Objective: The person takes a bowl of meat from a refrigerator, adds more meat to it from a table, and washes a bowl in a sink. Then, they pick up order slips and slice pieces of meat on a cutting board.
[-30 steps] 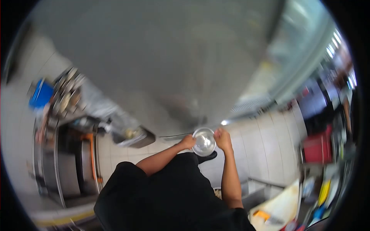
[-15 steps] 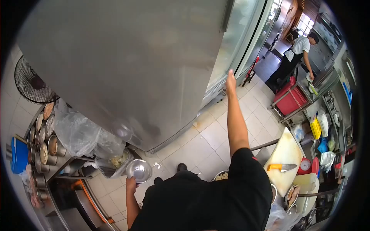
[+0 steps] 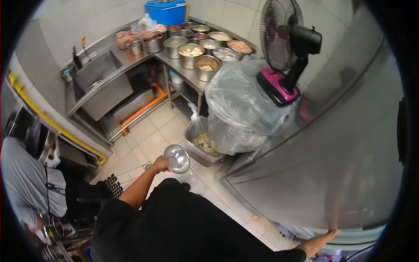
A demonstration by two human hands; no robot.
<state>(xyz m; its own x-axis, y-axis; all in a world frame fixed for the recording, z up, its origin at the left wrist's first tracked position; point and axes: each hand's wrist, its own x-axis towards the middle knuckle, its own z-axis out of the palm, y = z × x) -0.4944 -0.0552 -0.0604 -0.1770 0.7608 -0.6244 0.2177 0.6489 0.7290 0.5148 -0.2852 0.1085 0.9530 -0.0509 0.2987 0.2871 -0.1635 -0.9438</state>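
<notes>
The left hand [image 3: 160,164] grips a steel bowl [image 3: 176,158] by its near rim, fingers closed on the edge. The bowl is out in front of the body, above the tiled floor [image 3: 150,131] and just short of the scrap bin [image 3: 201,143]. It tilts a little away from the person, and it looks empty, though the glare makes that hard to confirm.

The right hand [image 3: 321,239] is low at the edge of view. It seems open, with its fingers stretched onto the bottom corner of the big steel door [image 3: 349,153].

A one-handed rim hold like this probably works best with the thumb over the lip and the bowl held level. The door hand should push flat rather than hook. A clear bag [image 3: 238,102] sits behind the bin, a fan [image 3: 283,41] above it, and another person [image 3: 26,183] stands at far left.
</notes>
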